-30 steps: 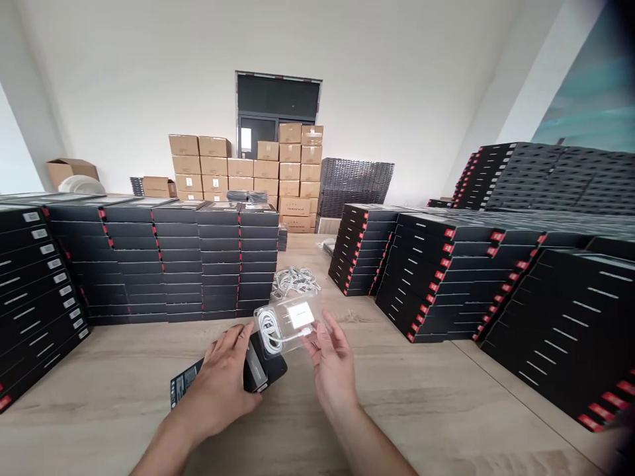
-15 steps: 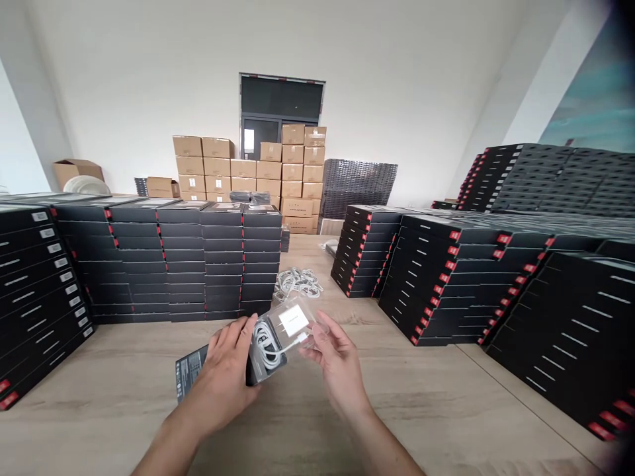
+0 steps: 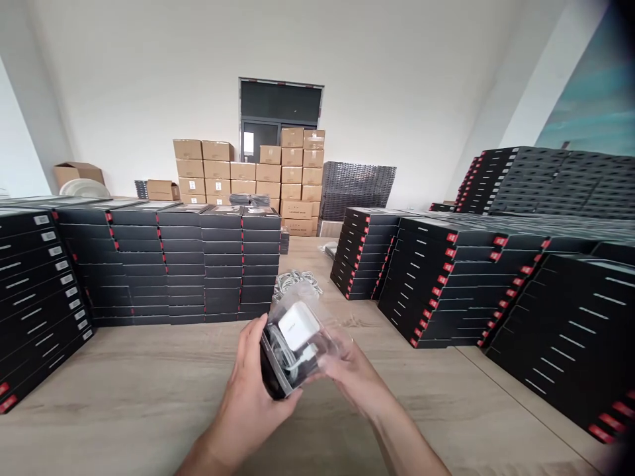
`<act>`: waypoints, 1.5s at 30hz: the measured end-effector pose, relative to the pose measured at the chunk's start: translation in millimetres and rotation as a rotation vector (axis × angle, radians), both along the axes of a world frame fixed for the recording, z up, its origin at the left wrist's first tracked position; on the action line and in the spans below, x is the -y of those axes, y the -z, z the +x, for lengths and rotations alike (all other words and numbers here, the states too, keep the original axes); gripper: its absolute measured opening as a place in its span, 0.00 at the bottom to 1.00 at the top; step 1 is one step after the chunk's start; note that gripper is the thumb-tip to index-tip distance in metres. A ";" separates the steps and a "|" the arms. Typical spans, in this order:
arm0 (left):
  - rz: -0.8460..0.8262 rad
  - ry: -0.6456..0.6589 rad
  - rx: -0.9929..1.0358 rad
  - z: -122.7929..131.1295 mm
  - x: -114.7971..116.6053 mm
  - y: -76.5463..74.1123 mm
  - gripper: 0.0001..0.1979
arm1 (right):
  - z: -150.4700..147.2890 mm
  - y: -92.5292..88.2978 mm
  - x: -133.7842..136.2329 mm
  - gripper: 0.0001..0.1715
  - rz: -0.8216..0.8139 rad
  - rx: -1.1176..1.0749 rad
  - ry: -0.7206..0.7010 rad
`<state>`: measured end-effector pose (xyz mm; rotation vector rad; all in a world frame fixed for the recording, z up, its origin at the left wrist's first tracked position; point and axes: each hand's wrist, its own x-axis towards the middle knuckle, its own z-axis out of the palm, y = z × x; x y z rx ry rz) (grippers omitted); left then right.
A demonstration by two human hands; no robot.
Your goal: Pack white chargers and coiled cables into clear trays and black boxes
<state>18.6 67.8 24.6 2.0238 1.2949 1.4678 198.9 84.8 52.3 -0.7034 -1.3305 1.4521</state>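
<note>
Between my hands is a clear plastic tray (image 3: 325,340), tilted up over the table. In it sit a white charger (image 3: 299,326) and a white cable (image 3: 285,354) with its plug end showing. The tray's left end lies at the opening of a dark box (image 3: 270,370), and how far it reaches inside is hidden. My left hand (image 3: 251,377) is wrapped round this box, thumb below and fingers along the far side. With thumb and fingers, my right hand (image 3: 350,367) grips the tray's right end, slightly blurred.
Black boxes stand in stacks at left (image 3: 181,264) and right (image 3: 431,277) on the wooden table (image 3: 163,370). A bundle of white cables (image 3: 297,283) lies just beyond my hands. Brown cartons (image 3: 243,172) are piled by the far wall.
The box and tray have turned and tilted more upright, shifting a little right. The box's printed side has gone out of sight. Both hands moved right and kept their hold.
</note>
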 end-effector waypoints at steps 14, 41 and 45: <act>-0.133 0.171 0.347 -0.6 -5.0 17.0 0.37 | -5.4 14.1 -9.2 0.16 0.242 0.123 0.470; 0.063 0.144 0.008 -29.9 -10.5 -13.5 0.25 | -11.9 17.0 0.8 0.30 0.333 0.133 0.296; 0.059 0.199 0.214 -27.6 -18.9 2.9 0.23 | -8.7 25.4 -6.7 0.21 0.375 0.137 0.320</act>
